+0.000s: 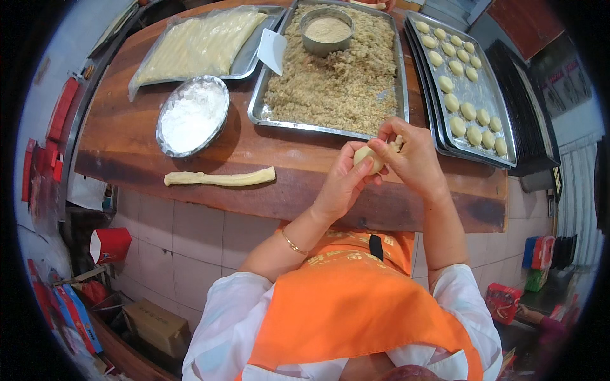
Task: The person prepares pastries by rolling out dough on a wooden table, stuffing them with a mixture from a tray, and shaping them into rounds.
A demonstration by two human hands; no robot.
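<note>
Over the table's front edge, my left hand (341,185) cups a smooth, pale dough ball (367,160), with the thumb laid across it. My right hand (414,157) closes on the ball's upper right side with thumb and fingers. A small pale lump (398,143) shows among the curled right fingers; whether it is dough or filling is unclear. To the left, a rope of dough (219,177) lies on the wood. Beyond my hands is a metal tray (255,112) spread with crumbly brown filling (330,95).
A bowl of white flour (192,119) stands left of the filling. Behind it, plastic covers dough strips (197,47) on a tray. A round tin (327,32) and a white scraper (272,51) rest at the filling tray. Stacked trays on the right carry several dough balls (468,111).
</note>
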